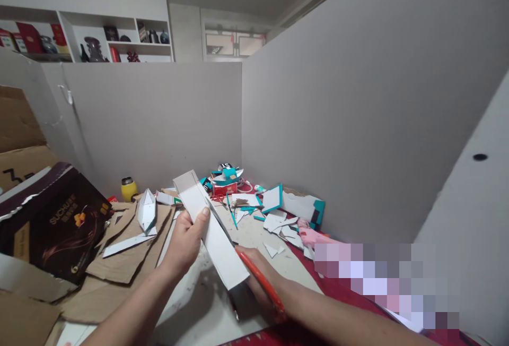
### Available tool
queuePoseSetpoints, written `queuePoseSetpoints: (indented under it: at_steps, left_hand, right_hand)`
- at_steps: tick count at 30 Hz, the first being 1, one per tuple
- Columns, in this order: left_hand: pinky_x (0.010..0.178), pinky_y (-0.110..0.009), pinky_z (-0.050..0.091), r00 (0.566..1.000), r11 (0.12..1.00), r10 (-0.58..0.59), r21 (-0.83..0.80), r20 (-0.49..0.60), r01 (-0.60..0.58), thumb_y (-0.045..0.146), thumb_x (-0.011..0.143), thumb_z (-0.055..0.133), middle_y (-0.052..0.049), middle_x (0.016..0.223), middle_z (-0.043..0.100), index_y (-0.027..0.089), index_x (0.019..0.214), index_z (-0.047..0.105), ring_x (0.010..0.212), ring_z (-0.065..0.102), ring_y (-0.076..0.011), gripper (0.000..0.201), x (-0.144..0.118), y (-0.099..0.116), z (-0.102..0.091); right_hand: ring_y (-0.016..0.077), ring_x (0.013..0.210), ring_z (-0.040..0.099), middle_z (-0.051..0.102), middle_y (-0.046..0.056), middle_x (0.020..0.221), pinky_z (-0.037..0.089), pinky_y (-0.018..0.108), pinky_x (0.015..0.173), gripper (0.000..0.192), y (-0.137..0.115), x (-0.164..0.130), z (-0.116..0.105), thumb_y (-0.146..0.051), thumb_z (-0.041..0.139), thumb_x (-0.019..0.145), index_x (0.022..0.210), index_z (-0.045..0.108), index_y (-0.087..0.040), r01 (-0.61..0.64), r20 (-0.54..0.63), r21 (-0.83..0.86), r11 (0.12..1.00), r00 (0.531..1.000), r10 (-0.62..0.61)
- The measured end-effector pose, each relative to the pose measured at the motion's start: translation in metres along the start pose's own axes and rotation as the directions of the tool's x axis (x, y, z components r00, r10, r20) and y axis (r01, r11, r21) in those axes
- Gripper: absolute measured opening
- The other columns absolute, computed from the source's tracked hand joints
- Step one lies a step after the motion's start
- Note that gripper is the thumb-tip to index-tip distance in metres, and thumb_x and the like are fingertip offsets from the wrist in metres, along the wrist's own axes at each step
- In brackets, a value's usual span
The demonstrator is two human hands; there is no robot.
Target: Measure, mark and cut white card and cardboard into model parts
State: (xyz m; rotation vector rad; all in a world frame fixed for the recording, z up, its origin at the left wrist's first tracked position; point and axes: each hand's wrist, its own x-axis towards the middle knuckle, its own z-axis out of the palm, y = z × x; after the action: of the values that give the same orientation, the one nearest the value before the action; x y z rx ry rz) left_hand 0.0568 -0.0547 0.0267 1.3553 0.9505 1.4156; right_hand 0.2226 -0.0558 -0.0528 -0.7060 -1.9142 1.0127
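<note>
A long folded piece of white cardboard [217, 240] slants across the middle of the view, raised above the work board. My left hand [189, 237] is closed on its left edge, thumb pressed flat on the white face. Behind the lower end is my right hand [260, 274], partly covered by the cardboard. Its fingers are wrapped round a red-handled tool [260, 279], whose curved handle points down to the right. The working end is hidden, so its kind cannot be made out. Below the cardboard a small dark and red tip shows.
Brown cardboard sheets [119, 253] and a dark printed box [63, 224] lie left. A yellow jar [128, 189] stands behind them. White and teal scraps [280, 224] cover the back right. Grey partitions [159, 118] enclose the table. A pink object [314, 235] lies right, beside a pixelated area.
</note>
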Motion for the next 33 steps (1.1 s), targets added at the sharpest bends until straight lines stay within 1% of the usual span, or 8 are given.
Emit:
queuePoseSetpoints:
  at_steps: [4, 9, 13, 17, 20, 23, 27, 33]
  left_hand:
    - [0.052, -0.025, 0.048, 1.000, 1.000, -0.007, -0.007, 0.002, 0.007, 0.053, 0.077, 0.067, -0.002, 0.063, 0.068, 0.014, 0.089, 0.071, 0.051, 0.057, -0.0140, 0.041, 0.000, 0.001, 0.000]
    - [0.052, -0.024, 0.047, 1.000, 1.000, -0.009, -0.016, -0.022, 0.009, 0.052, 0.075, 0.069, -0.002, 0.063, 0.068, 0.014, 0.088, 0.071, 0.051, 0.056, -0.0134, 0.041, -0.001, 0.002, 0.001]
    - [0.052, -0.021, 0.045, 0.995, 1.000, 0.029, -0.002, -0.095, -0.029, 0.050, 0.075, 0.069, -0.002, 0.065, 0.068, 0.013, 0.089, 0.071, 0.054, 0.056, -0.0121, 0.040, 0.002, 0.008, -0.006]
    - [0.050, -0.020, 0.042, 0.985, 0.994, 0.096, 0.056, -0.140, -0.089, 0.051, 0.078, 0.067, -0.002, 0.066, 0.068, 0.013, 0.090, 0.071, 0.054, 0.054, -0.0120, 0.040, 0.004, 0.016, -0.014]
    - [0.051, -0.022, 0.043, 0.987, 0.991, 0.111, 0.088, -0.114, -0.101, 0.051, 0.077, 0.067, -0.002, 0.066, 0.069, 0.013, 0.086, 0.072, 0.055, 0.056, -0.0135, 0.039, 0.002, 0.016, -0.012]
    - [0.050, -0.024, 0.045, 0.994, 0.992, 0.093, 0.096, -0.064, -0.086, 0.054, 0.077, 0.065, -0.003, 0.064, 0.068, 0.014, 0.083, 0.072, 0.053, 0.057, -0.0152, 0.041, 0.000, 0.013, -0.008]
    - [0.049, -0.024, 0.046, 0.996, 0.994, 0.077, 0.087, -0.039, -0.073, 0.056, 0.075, 0.066, -0.002, 0.060, 0.067, 0.014, 0.081, 0.072, 0.051, 0.057, -0.0152, 0.043, 0.000, 0.011, -0.005]
    - [0.051, -0.022, 0.045, 0.998, 0.996, 0.063, 0.058, -0.023, -0.062, 0.053, 0.077, 0.066, -0.002, 0.060, 0.066, 0.014, 0.082, 0.072, 0.053, 0.056, -0.0135, 0.040, 0.002, 0.010, -0.006]
  right_hand:
    - [0.0232, 0.072, 0.060, 0.065, 0.006, 0.074, 0.050, 0.031, 0.064, 0.032, 0.002, 0.000, 0.003, -0.048, 0.056, 0.084, 0.074, 0.064, -0.018, -0.001, -0.026, 0.054, 0.999, 1.000, 0.003]
    - [0.0175, 0.063, 0.053, 0.061, 0.003, 0.071, 0.046, 0.028, 0.058, 0.032, -0.008, -0.001, 0.006, -0.047, 0.056, 0.083, 0.072, 0.058, -0.017, 0.021, -0.028, 0.113, 0.993, 0.999, -0.018]
    - [0.0146, 0.060, 0.049, 0.056, 0.001, 0.067, 0.043, 0.025, 0.056, 0.028, -0.013, -0.001, 0.005, -0.042, 0.054, 0.084, 0.069, 0.054, -0.018, 0.028, -0.012, 0.086, 0.996, 1.000, -0.027]
    - [0.0141, 0.060, 0.049, 0.055, -0.001, 0.065, 0.042, 0.025, 0.056, 0.024, -0.006, -0.001, 0.003, -0.039, 0.058, 0.079, 0.067, 0.053, -0.018, 0.055, 0.012, 0.033, 0.998, 0.998, -0.055]
    - [0.0149, 0.062, 0.053, 0.059, 0.000, 0.069, 0.043, 0.024, 0.057, 0.018, -0.001, 0.000, 0.001, -0.034, 0.060, 0.078, 0.073, 0.057, -0.017, 0.046, 0.023, 0.006, 0.999, 0.999, -0.046]
    - [0.0162, 0.066, 0.056, 0.063, 0.001, 0.075, 0.045, 0.024, 0.058, 0.017, 0.001, 0.000, -0.001, -0.034, 0.062, 0.080, 0.080, 0.061, -0.016, 0.015, 0.034, 0.006, 1.000, 0.999, -0.015]
    - [0.0164, 0.068, 0.055, 0.063, 0.003, 0.078, 0.046, 0.024, 0.057, 0.023, 0.005, 0.000, -0.002, -0.040, 0.061, 0.083, 0.078, 0.061, -0.017, -0.023, 0.034, 0.045, 0.999, 0.999, 0.021]
    - [0.0156, 0.063, 0.053, 0.059, 0.002, 0.072, 0.046, 0.025, 0.054, 0.035, 0.010, -0.002, 0.004, -0.051, 0.058, 0.084, 0.075, 0.058, -0.017, -0.040, 0.014, 0.128, 0.991, 0.999, 0.038]
